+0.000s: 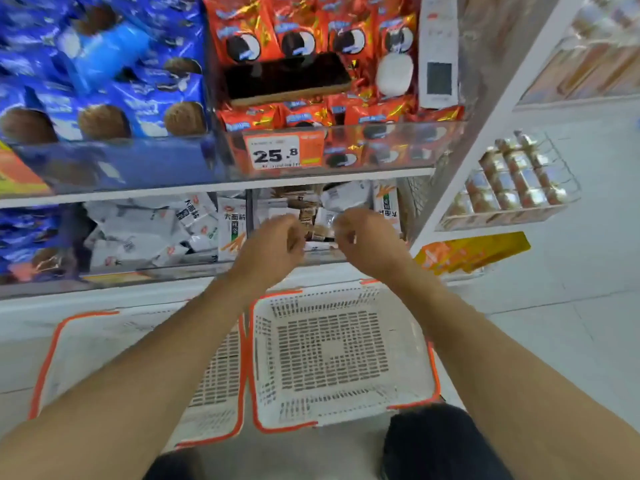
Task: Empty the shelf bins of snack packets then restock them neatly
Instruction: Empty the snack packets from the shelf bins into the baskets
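Hands at frame centre, left hand (273, 244) and right hand (363, 240) curled in the clear plastic shelf bin (325, 256), contents unclear; scoop small brown-and-white snack packets (313, 216) down into the white orange-rimmed basket (346, 414).

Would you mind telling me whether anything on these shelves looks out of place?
Yes: a dark phone-like slab, a small white case and a white remote-like device lie on the orange snack packets in the top bin; none look like stock.

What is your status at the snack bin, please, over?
Left hand and right hand both curled over the lower right bin, grip unclear. Small brown packets not yet out. White basket waiting below. Nothing blocking.
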Demonstrator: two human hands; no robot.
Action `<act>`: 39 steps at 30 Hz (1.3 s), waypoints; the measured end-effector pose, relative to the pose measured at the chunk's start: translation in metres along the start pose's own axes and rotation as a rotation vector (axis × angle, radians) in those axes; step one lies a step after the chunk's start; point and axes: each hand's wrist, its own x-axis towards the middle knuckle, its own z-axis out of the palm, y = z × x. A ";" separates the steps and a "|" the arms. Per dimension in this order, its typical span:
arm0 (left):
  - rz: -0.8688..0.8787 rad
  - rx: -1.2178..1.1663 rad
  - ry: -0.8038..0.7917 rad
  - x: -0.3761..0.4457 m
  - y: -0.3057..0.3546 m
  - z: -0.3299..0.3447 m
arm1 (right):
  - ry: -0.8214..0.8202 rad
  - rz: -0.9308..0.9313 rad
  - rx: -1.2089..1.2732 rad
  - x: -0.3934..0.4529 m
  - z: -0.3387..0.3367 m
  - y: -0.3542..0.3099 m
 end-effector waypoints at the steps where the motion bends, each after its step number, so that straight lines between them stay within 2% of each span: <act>1: 0.048 0.054 0.054 0.020 -0.010 0.013 | 0.004 -0.020 -0.017 0.015 0.006 0.017; 3: 0.074 0.253 0.090 0.051 -0.026 0.034 | -0.002 -0.034 -0.008 0.035 0.014 0.046; 6: 0.097 0.445 -0.047 0.080 -0.054 0.058 | -0.002 -0.043 0.013 0.041 0.021 0.077; 8: 0.122 0.509 -0.144 0.093 -0.067 0.066 | -0.053 -0.010 -0.088 0.042 0.028 0.093; 11: 0.153 0.473 -0.116 0.108 -0.071 0.063 | -0.030 0.032 -0.214 0.050 0.048 0.108; 16: 0.215 0.521 -0.068 0.103 -0.066 0.060 | 0.159 -0.062 -0.019 0.053 0.065 0.124; 22: 0.252 0.408 0.107 0.083 -0.067 0.064 | 0.216 -0.140 0.040 0.063 0.063 0.123; 24: 0.242 0.471 0.082 0.082 -0.072 0.065 | 0.198 -0.172 0.054 0.071 0.062 0.119; 30: 0.132 0.496 -0.136 0.086 -0.069 0.057 | 0.065 -0.340 -0.007 0.080 0.064 0.101; 35: 0.123 0.571 -0.179 0.085 -0.066 0.063 | -0.003 -0.322 -0.095 0.084 0.069 0.092; 39: 0.129 0.557 -0.169 0.089 -0.076 0.068 | 0.022 -0.306 -0.125 0.090 0.080 0.086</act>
